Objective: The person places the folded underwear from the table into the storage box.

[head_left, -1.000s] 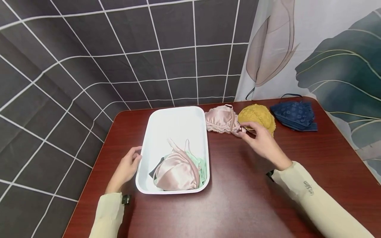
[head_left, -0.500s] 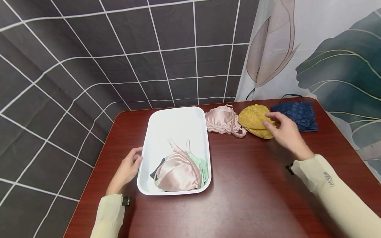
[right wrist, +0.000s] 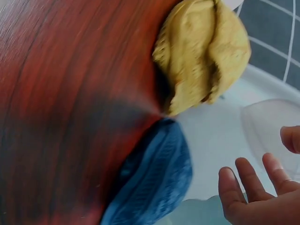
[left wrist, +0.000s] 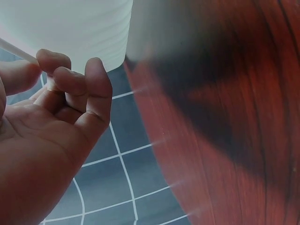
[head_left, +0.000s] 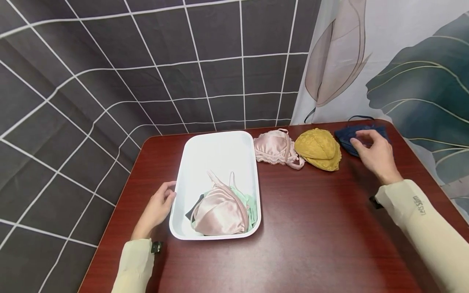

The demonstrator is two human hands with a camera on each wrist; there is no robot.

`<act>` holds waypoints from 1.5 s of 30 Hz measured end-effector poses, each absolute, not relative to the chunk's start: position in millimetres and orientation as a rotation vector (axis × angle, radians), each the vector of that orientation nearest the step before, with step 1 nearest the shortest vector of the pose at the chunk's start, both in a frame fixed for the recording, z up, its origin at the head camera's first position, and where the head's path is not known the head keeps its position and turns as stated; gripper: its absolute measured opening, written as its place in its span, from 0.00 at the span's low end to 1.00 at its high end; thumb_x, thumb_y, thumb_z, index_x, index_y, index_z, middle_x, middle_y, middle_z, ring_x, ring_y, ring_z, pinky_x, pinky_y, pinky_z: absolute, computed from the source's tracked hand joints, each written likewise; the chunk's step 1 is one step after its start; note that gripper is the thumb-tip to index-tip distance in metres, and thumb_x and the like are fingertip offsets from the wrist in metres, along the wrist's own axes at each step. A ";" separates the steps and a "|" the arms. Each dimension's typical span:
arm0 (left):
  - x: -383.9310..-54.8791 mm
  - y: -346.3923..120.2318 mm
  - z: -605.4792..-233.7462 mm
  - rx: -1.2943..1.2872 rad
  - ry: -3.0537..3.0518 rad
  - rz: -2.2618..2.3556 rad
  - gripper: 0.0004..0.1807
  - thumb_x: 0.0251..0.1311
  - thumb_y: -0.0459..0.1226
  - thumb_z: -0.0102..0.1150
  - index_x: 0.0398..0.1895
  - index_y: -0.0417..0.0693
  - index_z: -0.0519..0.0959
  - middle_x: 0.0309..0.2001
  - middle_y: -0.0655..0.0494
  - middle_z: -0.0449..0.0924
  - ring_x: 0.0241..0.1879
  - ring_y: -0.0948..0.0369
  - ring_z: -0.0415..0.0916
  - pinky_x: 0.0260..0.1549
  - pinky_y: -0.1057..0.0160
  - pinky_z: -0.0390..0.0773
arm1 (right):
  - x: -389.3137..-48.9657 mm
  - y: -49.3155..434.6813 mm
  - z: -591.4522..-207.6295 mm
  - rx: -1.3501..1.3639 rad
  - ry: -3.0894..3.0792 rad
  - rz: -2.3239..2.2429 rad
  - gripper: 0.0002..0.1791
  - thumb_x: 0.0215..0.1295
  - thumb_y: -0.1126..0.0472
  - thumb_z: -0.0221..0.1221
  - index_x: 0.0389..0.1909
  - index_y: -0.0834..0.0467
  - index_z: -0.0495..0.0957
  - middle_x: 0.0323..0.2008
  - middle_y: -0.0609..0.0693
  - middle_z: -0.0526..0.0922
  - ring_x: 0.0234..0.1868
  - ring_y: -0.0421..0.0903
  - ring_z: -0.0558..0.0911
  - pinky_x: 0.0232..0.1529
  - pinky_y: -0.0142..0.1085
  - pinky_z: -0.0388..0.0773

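My left hand is at the left rim of a white plastic tray, with the thumb and curled index finger pinching the rim in the left wrist view. Inside the tray lies a pink satin bra, over mint-green fabric and a bit of dark cloth. My right hand hovers over a navy lace bra at the back right, partly covering it. Its fingers are loosely bent and hold nothing; the right wrist view shows them apart from the navy bra.
Left of the navy bra, a mustard-yellow lace bra and a pink lace-trimmed bra lie in a row along the back of the reddish-brown table. Behind the table hang a dark grid-patterned curtain and a leaf-print curtain.
My right hand has moved right, from the pink bra's strap past the yellow bra to above the navy bra. The left hand stays at the tray rim.
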State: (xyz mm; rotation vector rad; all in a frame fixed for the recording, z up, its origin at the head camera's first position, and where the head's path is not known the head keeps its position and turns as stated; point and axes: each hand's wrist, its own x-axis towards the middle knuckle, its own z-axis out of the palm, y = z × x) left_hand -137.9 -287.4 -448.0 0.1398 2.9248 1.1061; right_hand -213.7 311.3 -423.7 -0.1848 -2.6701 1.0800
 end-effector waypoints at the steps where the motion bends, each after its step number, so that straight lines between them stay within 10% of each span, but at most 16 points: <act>1: -137.8 -287.3 -447.6 0.139 2.923 1.107 0.20 0.67 0.30 0.49 0.62 0.39 0.65 0.35 0.46 0.78 0.31 0.55 0.73 0.33 0.55 0.73 | -215.0 314.3 -425.4 -0.209 -2.665 1.077 0.31 0.70 0.45 0.47 0.64 0.63 0.65 0.58 0.67 0.69 0.53 0.63 0.71 0.50 0.58 0.65; 31: -137.3 -287.4 -447.5 0.121 2.904 1.107 0.21 0.67 0.30 0.49 0.63 0.41 0.64 0.38 0.44 0.79 0.36 0.52 0.76 0.38 0.51 0.75 | -242.6 375.5 -456.4 -0.778 -2.779 1.261 0.58 0.57 0.29 0.48 0.72 0.66 0.35 0.70 0.71 0.37 0.67 0.73 0.35 0.59 0.67 0.44; 45: -137.0 -287.9 -447.0 0.133 2.899 1.118 0.21 0.67 0.30 0.48 0.63 0.39 0.63 0.37 0.45 0.78 0.34 0.53 0.75 0.36 0.53 0.75 | -246.8 371.2 -466.0 -0.615 -2.664 1.262 0.42 0.65 0.46 0.52 0.72 0.64 0.46 0.70 0.69 0.47 0.68 0.66 0.50 0.64 0.56 0.47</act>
